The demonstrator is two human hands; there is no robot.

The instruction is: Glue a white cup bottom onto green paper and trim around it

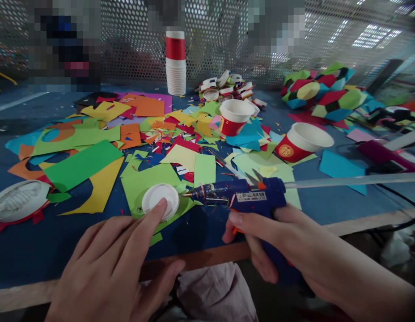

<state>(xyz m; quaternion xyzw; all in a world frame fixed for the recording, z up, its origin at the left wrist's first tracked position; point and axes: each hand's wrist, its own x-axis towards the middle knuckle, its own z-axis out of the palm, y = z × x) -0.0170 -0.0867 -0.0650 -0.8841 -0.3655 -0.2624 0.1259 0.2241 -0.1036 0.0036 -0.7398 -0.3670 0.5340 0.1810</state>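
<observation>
My right hand (277,241) is wrapped round a blue hot glue gun (254,197), a finger by its orange trigger. A clear glue stick (345,180) sticks out of the gun's back end. The nozzle (187,194) points left, at the edge of a small white disc (154,197), which looks like a cut cup bottom. On that disc rests the index fingertip of my left hand (116,259); the other fingers are stretched out and hold nothing. Under the disc lies a light green paper sheet (135,181).
Coloured paper scraps (103,112) cover the blue table (13,250). Two red-and-white paper cups (296,156), a cup stack (175,78), scissors (227,165) and a pile of cut cup pieces (227,87) stand or lie beyond. Paper balls (338,105) and a purple tool (382,154) are right.
</observation>
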